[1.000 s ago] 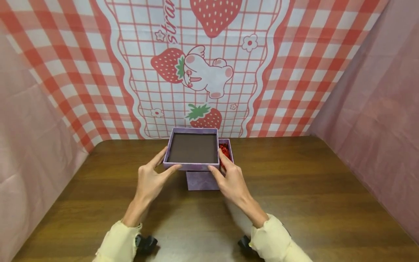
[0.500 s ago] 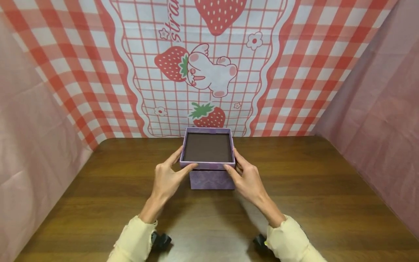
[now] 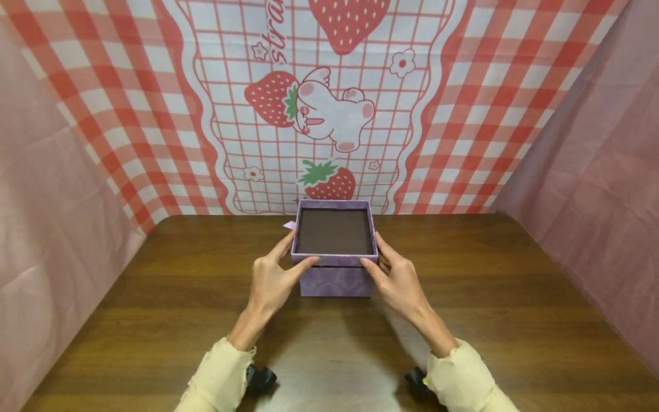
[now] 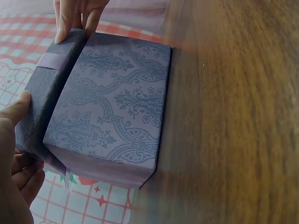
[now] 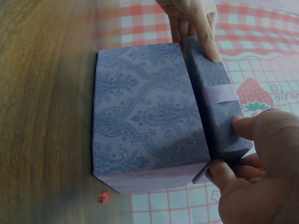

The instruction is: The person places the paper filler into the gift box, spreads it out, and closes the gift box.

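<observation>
A purple box (image 3: 336,281) with a damask pattern stands on the table. Over its open top is a shallow square box lid (image 3: 334,260), its dark recessed face up and a pale ribbon band (image 5: 222,94) round its side. My left hand (image 3: 271,281) grips the lid's left side, thumb at the front edge. On the opposite side my right hand (image 3: 401,281) holds it the same way, thumb on the front face. A dark narrow gap shows between lid and box in both wrist views. The box's inside is hidden under the lid.
A pale ribbon end (image 3: 290,225) sticks out at the lid's left. The wooden table (image 3: 463,297) reaches back to a strawberry-print cloth (image 3: 231,114), with pink cloth (image 3: 592,171) at the sides. A tiny red scrap (image 5: 103,197) lies near the box.
The lid, gripped by both hands, has moved right until it sits squarely over the box. The red filling seen earlier at the box's right is now covered.
</observation>
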### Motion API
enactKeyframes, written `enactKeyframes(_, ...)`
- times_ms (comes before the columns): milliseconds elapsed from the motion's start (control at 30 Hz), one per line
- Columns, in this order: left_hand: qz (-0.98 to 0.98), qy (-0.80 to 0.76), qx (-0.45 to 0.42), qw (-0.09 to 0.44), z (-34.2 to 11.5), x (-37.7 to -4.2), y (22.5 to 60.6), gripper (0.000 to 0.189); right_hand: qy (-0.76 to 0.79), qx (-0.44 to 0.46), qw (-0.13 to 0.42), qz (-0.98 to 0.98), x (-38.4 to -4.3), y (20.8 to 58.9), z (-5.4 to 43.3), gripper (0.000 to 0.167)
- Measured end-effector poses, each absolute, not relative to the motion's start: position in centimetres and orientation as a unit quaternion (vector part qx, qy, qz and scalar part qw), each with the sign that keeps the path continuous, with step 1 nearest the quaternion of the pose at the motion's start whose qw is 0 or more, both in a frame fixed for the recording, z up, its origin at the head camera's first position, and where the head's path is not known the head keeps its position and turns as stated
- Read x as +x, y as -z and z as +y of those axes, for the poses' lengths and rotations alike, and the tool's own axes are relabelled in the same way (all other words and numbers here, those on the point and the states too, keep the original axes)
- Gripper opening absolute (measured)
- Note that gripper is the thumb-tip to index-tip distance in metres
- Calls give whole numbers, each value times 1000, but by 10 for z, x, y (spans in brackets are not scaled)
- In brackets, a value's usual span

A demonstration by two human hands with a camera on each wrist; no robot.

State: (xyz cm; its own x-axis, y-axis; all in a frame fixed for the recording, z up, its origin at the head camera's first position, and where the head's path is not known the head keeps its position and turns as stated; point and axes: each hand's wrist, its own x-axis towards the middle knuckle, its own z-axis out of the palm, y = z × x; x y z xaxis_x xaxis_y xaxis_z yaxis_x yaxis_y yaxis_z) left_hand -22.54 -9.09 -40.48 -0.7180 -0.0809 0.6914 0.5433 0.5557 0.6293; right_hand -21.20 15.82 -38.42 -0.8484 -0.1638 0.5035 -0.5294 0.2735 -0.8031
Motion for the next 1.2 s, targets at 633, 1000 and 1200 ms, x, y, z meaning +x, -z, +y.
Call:
enactKeyframes(633,-753,518,-180,363,-80,-233,396,59,-694,100,146,-698,-230,349,146,56)
enactKeyframes(1000,-711,588,-184,339,-65,-243,386,66,-667,160,175,-706,-234,338,146,51)
enactKeyframes(1200,-719,587,-197,317,-60,-244,377,64,-691,173,233,-662,-236,339,143,51)
